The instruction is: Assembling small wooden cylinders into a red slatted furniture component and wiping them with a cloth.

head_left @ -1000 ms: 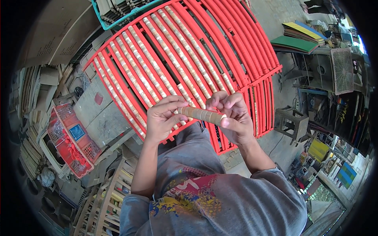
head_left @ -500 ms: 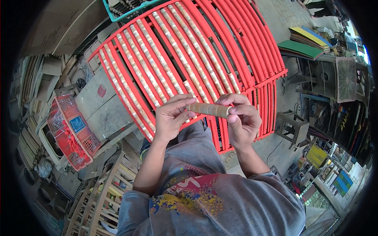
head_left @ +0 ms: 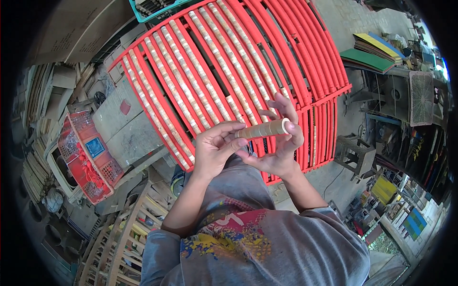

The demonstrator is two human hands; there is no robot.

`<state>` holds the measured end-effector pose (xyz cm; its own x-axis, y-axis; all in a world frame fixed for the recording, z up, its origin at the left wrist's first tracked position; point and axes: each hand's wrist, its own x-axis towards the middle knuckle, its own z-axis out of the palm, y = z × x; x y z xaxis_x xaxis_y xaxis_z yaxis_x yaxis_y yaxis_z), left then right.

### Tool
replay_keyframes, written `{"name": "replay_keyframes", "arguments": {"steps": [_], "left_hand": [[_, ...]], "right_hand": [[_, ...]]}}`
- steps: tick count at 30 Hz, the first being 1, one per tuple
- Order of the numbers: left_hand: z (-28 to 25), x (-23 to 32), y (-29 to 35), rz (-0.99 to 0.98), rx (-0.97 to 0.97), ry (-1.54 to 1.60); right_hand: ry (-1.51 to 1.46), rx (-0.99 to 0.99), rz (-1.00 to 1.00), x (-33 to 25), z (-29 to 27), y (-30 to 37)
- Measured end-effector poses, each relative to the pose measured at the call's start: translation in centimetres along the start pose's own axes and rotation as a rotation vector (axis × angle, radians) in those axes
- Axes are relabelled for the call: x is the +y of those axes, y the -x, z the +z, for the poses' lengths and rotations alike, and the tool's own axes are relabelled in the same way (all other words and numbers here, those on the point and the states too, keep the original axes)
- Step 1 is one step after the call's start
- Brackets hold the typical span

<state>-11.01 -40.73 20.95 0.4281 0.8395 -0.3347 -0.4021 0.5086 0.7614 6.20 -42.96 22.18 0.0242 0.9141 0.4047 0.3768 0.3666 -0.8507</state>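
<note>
A short brown cylinder of banded, ring-like segments (head_left: 261,130) is held out over the near edge of the red rack (head_left: 267,180). My left hand (head_left: 213,148) pinches its left end between thumb and fingers. The cylinder's right end is raised a little and shows a pale round rim. Beside and below that end is my right hand (head_left: 281,152), palm turned up and fingers spread, with the fingers close to the rim. Whether they touch it I cannot tell. Rows of similar cream and tan segments (head_left: 181,71) lie between the rack's red bars.
A teal crate (head_left: 143,19) stands beyond the rack. At the left, a red plastic basket (head_left: 98,159) holds red bits. To the right are a small stool (head_left: 355,156) and a stack of coloured sheets (head_left: 367,59). A wooden slatted frame (head_left: 121,233) stands at lower left.
My right hand has loosened its pinch on the cylinder's right end, and its fingers have spread with the palm up. The cylinder has shifted right, its right end tilting up.
</note>
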Motion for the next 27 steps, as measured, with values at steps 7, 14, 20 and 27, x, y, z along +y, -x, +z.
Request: {"name": "replay_keyframes", "arguments": {"steps": [7, 14, 20, 27], "left_hand": [[0.2, 0.3, 1.8, -0.100, 0.050, -0.024], [-0.7, 2.0, 2.5, -0.163, -0.021, 0.172], [-2.1, 3.2, 0.5, -0.498, -0.307, 0.664], [-2.6, 3.2, 1.9, -0.483, -0.209, 0.670]], "right_hand": [[0.198, 0.023, 0.007, 0.4, 0.3, 0.0], [-0.177, 0.040, 0.092, -0.2, 2.8, 0.8], [-0.584, -0.060, 0.225, -2.2, 4.7, 2.2], [-0.651, -0.132, 0.233, -2.1, 5.1, 2.5]]}}
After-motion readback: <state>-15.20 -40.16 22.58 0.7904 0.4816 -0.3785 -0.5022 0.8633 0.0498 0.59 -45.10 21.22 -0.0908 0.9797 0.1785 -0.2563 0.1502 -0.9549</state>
